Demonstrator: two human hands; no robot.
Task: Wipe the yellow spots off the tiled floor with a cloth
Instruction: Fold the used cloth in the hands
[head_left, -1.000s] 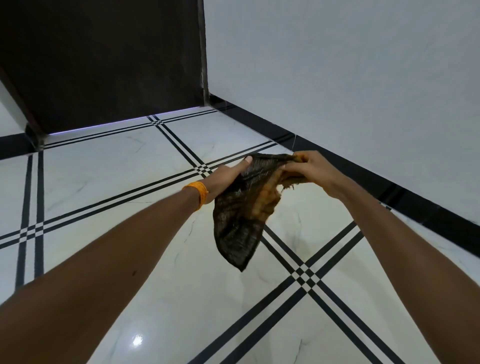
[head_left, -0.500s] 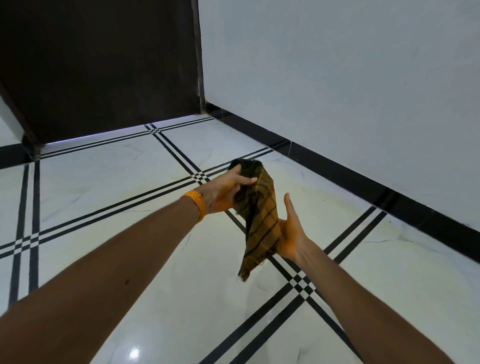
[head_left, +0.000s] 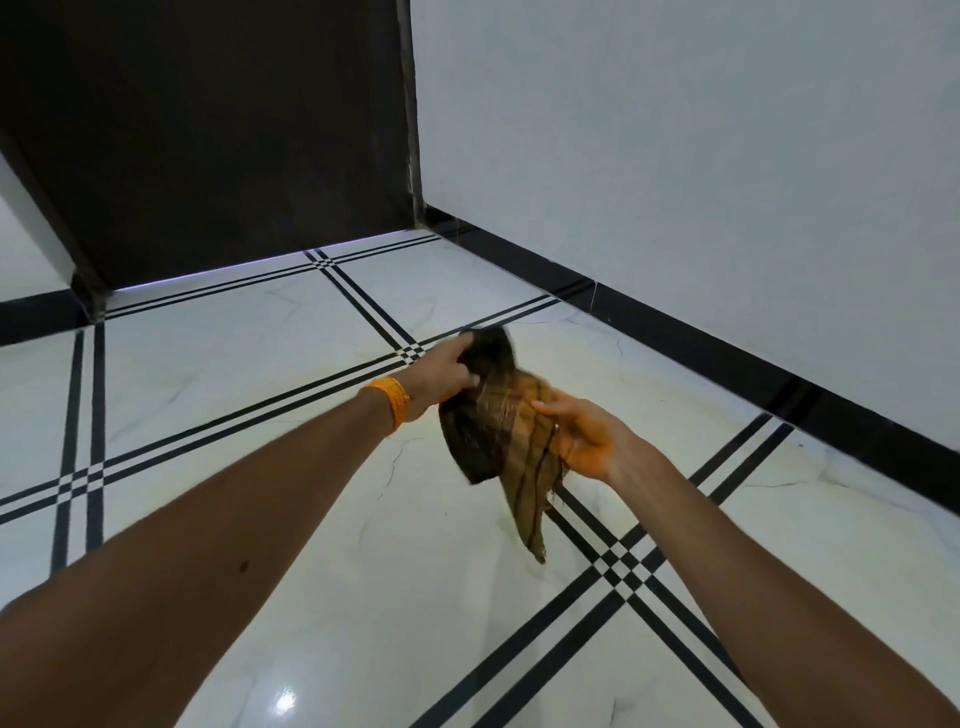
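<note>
One dark brown and ochre checked cloth (head_left: 501, 441), limp and bunched, held in the air above the white marble-look tiled floor (head_left: 291, 519) and touching nothing but the hands; a frayed tail hangs down toward the crossing of black inlay stripes (head_left: 621, 569).

Left hand (head_left: 444, 371), orange thread band (head_left: 392, 402) at the wrist: fingers closed around the cloth's upper bunch.

Right hand (head_left: 582, 439): palm up under the cloth's middle, fingers spread loosely and not closed; whether they pinch any fabric cannot be told.

Risks, as judged:
- The cloth already carries ochre staining; pressed down with that face, it may smear colour instead of lifting it.
- A loose bundle with a trailing tail may drag across clean tile or slip from the open right hand.
- A glossy floor, if damp, may be slippery under weight.

Hidden or unclear:
- No yellow spots can be made out on the visible floor; a faint warm tint near the cloth may be only light.
- The cloth's upper part is motion-blurred.
- The left palm and fingertips are covered by fabric.
- Dark wall panel (head_left: 208, 130) and grey wall (head_left: 675, 156) bound the corner; the floor nearest the person is cut off.
</note>
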